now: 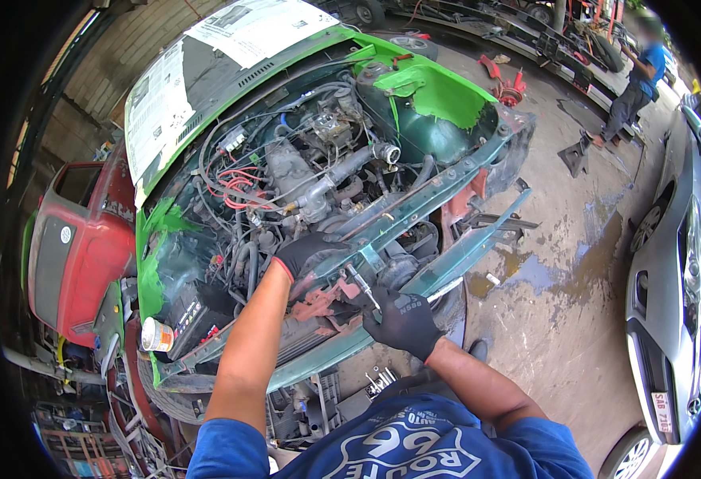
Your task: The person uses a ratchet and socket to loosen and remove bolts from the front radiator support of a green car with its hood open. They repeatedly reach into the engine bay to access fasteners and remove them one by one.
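My right hand [405, 322], in a dark glove, is closed around the lower end of a chrome socket wrench [361, 285]. The wrench's upper end meets the green front crossmember of a car, beside a reddish bracket [324, 301]. Gloved as well, my left hand [309, 252] reaches over that crossmember [436, 194] at the front of the engine bay. Its fingers are mostly lost against the dark parts, so their grip is unclear. Behind it stands the engine [290, 168], with red ignition cables [238, 185] and an open-ended metal pipe [387, 152].
A white tub [157, 334] stands at the bay's left corner, near a black battery [192, 315]. Sockets [381, 382] lie below the bumper. A silver car [669, 295] is on the right, a red car body [79, 247] on the left. Another person [637, 76] is at the far right.
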The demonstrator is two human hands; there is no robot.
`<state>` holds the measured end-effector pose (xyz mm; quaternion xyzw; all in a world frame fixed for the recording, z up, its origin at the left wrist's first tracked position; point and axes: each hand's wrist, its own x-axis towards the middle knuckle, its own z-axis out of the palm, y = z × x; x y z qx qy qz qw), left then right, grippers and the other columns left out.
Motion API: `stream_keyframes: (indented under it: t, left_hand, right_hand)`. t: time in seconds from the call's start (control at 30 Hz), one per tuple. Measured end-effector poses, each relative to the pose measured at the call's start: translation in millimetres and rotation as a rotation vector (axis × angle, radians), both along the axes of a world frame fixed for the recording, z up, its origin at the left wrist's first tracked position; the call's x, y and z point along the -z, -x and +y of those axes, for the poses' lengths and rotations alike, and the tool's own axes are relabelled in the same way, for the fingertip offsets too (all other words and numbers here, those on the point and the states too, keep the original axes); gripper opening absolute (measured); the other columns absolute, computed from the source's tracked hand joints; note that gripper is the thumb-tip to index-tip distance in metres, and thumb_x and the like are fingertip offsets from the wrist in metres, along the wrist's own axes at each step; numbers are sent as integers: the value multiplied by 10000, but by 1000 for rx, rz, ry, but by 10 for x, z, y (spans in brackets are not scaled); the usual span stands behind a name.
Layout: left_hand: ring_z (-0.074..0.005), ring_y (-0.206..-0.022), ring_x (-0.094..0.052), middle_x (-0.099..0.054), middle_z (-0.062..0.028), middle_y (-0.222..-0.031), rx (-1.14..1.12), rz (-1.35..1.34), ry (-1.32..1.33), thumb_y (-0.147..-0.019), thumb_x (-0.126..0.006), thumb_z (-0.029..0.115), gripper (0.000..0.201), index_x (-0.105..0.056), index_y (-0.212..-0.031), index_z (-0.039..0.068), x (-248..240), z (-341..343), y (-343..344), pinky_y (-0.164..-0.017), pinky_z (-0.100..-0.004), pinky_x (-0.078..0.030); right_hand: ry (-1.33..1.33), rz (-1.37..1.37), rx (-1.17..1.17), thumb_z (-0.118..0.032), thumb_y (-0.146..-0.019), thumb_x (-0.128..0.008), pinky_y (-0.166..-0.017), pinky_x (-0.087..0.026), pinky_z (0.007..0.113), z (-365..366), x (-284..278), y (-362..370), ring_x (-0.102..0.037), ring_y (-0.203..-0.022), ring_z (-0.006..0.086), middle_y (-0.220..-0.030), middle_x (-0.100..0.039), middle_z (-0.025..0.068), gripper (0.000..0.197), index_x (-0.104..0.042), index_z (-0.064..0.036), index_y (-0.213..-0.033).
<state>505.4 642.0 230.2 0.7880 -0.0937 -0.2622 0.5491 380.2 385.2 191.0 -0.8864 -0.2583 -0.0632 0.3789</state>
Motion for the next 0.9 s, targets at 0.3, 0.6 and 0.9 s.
stream_keyframes:
  t: [0.3,0.6,0.9]
  left_hand:
    - [-160,-1254,-534,-588,-75,-1398,-140,156,167,-928,-696,147,586,-496,-1464,23,40,83,103,-1087,-304,-399]
    - [-148,-1122,-605,-676,-88,-1263,116,47,-87,-975,-655,298,448,-643,-1319,11,138,131,-83,-1007,-299,-453]
    - [-133,-953,-613,-703,-26,-1081,-88,329,-208,-941,-676,479,526,-687,-1291,86,-48,-83,-17,-847,-294,-488]
  right_hand:
    - [-980,767,-140,-366,-943,-603,-509,-477,370,198,160,114,-590,-527,219,-696,-668,98,380,-698,-46,-1124]
    - [13,-115,77,-371,-908,-694,-596,-533,425,8,-120,20,-698,-676,321,-820,-694,177,367,-673,-28,-1037]
    - [-1082,883,-148,-368,-933,-625,-517,-499,406,166,162,53,-595,-533,295,-747,-645,150,381,-686,-31,-1099]
